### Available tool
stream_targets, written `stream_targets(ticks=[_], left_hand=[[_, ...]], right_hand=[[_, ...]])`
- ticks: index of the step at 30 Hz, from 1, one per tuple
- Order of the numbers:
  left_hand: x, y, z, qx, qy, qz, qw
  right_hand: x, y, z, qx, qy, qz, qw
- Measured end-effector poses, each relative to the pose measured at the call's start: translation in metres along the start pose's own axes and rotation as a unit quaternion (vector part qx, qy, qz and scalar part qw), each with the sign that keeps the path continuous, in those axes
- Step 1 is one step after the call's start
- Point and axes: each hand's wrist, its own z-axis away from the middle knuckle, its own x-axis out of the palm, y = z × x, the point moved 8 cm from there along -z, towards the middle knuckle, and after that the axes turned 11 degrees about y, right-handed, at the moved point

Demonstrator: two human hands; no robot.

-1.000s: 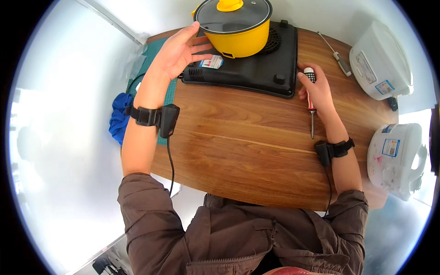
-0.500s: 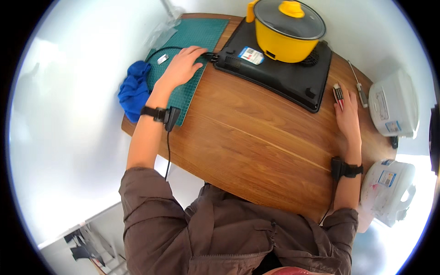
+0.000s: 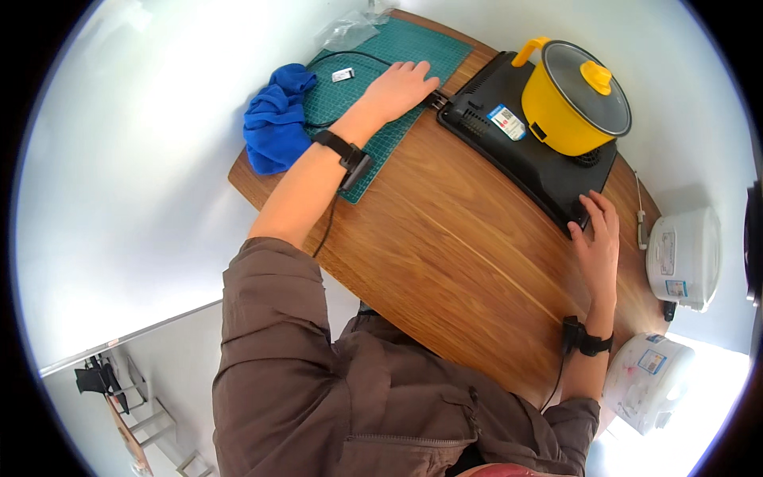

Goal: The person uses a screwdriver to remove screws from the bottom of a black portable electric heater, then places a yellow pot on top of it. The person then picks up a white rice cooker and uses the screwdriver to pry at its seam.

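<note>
A black flat appliance [image 3: 493, 151], looking like an upturned induction cooker with vents and a label, lies on the wooden table. On it stands a yellow electric pot [image 3: 556, 119] with a glass lid. My left hand [image 3: 400, 89] rests palm down over a black cable on the green cutting mat, fingers stretched out, beside the plug end [image 3: 435, 99] at the appliance's left corner. My right hand [image 3: 598, 238] is at the right near corner, thumb and fingers apart around it. Whether it presses on the corner I cannot tell. The table beneath this hand is hidden.
A blue cloth [image 3: 278, 119] and a small white piece [image 3: 342, 75] lie at the left, with a clear plastic bag [image 3: 347, 32] behind. A screwdriver [image 3: 641, 226] and a white lidded container [image 3: 683, 258] are at the right. A second white container [image 3: 648, 381] stands nearer.
My right hand has moved from the red-and-black handled tool, now out of sight, to the appliance's corner. My left hand stays by the cable. The view has turned, shifting everything.
</note>
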Motion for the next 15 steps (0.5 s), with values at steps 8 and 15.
stream_targets(ticks=[8,15], left_hand=[[0.001,-0.014,0.007,-0.109,0.006,0.128,0.986],[0.002,-0.015,-0.001,-0.208,-0.006,0.121,0.97]], right_hand=[[0.02,0.005,-0.004,0.046,0.029,0.016,0.998],[0.028,0.032,0.001,0.12,0.062,0.103,0.985]])
